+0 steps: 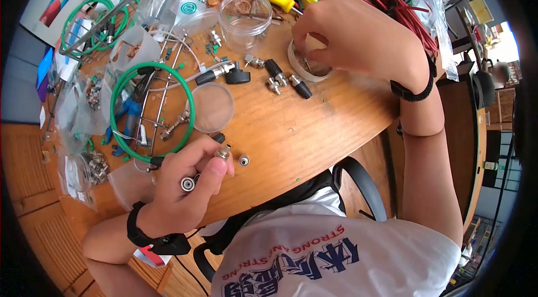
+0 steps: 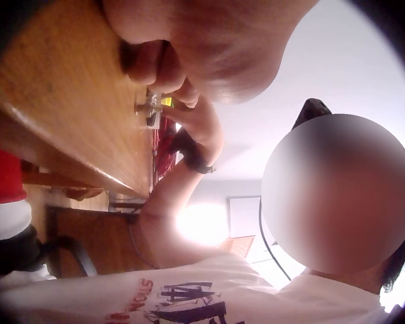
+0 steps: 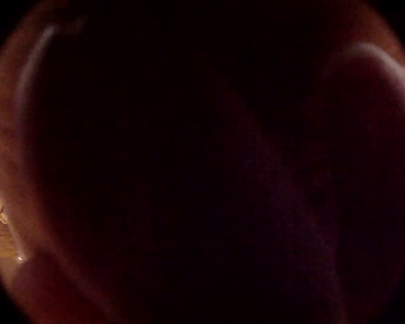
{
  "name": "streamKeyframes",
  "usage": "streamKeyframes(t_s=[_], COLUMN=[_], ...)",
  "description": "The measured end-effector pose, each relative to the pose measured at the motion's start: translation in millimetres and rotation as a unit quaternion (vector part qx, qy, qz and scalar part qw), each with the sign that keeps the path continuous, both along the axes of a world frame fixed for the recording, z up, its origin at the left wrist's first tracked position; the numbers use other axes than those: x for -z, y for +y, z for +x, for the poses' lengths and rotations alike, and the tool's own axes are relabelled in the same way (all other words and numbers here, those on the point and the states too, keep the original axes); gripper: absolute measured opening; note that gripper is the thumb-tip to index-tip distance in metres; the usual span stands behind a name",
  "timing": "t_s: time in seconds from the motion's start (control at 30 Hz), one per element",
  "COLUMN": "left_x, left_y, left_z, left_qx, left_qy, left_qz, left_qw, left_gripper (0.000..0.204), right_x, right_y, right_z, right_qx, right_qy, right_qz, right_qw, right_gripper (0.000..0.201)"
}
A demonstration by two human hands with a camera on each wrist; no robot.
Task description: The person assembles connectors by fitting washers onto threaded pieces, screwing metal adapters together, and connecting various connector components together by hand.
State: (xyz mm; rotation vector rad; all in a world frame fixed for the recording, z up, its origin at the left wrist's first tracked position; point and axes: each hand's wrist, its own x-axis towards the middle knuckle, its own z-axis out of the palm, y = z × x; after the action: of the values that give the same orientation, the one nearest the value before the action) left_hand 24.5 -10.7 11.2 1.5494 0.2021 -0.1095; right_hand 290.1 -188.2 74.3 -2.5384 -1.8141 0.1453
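And here's the left hand (image 1: 179,199), low over the wooden tabletop (image 1: 269,134), thumb and fingertip pinching a small silvery metal connector (image 1: 223,153), with a second piece, a round-faced metal connector end (image 1: 188,184), tucked lower among its curled fingers. Just beside them on the wood, a short silvery metal collar (image 1: 244,159) lies on its own, joined to nothing. Across to the right hand (image 1: 358,39), well apart from the left, fingertips down inside a shallow round dish with a pale rim (image 1: 292,60); whether they have hold of anything in there, I cannot tell, and the right wrist view is far too dark to help. How far along? Near the dish sit a black-sleeved metal connector (image 1: 276,70) and its tilted black-sleeved neighbour (image 1: 301,87), both looking put together, so some pieces seem done. The green cable loop (image 1: 191,101) appears to have its end fittings on too. The pinched connector, though, looks to be mid-work, and that collar lies separate, so this piece seems unfinished; how many remain, the pictures don't show.
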Motion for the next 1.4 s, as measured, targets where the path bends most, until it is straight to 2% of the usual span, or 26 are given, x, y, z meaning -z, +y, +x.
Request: streamKeyframes(t_s=[0.07,0.13,0.37,0.43,0.57,0.77,0.83,0.97,1.03,1.33,1.4], left_x=[1,4,1,2,1,0,-3,-1,-2,2,1], left_y=[0,4,1,5,4,2,-2,0,-4,0,1], left_z=[-1,-2,-1,-2,-2,-1,2,1,2,0,1], left_qx=[-0.008,0.015,-0.001,0.014,0.016,0.007,0.007,0.016,-0.010,0.013,0.015], left_qy=[0.001,-0.004,0.003,0.002,0.012,0.003,-0.009,-0.008,-0.012,-0.024,-0.020], left_qz=[-0.009,0.010,-0.002,0.017,0.012,0.004,0.039,0.051,0.061,0.045,0.042], left_qw=[1.000,1.000,1.000,1.000,1.000,1.000,0.999,0.999,0.998,0.999,0.999], left_gripper=[0.021,0.020,0.021,0.022,0.022,0.022,0.038,0.039,0.040,0.039,0.038], right_x=[0,5,6,0,-4,10,14,-1,-11,4,0], right_y=[-1,-5,-8,-3,1,-4,-6,-3,-3,-6,-3], right_z=[0,7,4,0,-4,3,6,-7,-20,-19,-22], right_qx=[0.017,-0.030,-0.045,-0.001,0.028,-0.018,-0.047,-0.043,-0.058,-0.086,-0.074], right_qy=[0.005,0.017,-0.011,-0.006,0.020,-0.005,-0.012,-0.019,0.025,0.036,0.041], right_qz=[-0.027,0.025,0.042,-0.037,-0.065,0.020,0.064,0.064,-0.001,0.047,0.018], right_qw=[0.999,0.999,0.998,0.999,0.997,1.000,0.997,0.997,0.998,0.994,0.996], right_gripper=[0.014,0.015,0.014,0.013,0.012,0.011,0.010,0.008,0.010,0.023,0.023])
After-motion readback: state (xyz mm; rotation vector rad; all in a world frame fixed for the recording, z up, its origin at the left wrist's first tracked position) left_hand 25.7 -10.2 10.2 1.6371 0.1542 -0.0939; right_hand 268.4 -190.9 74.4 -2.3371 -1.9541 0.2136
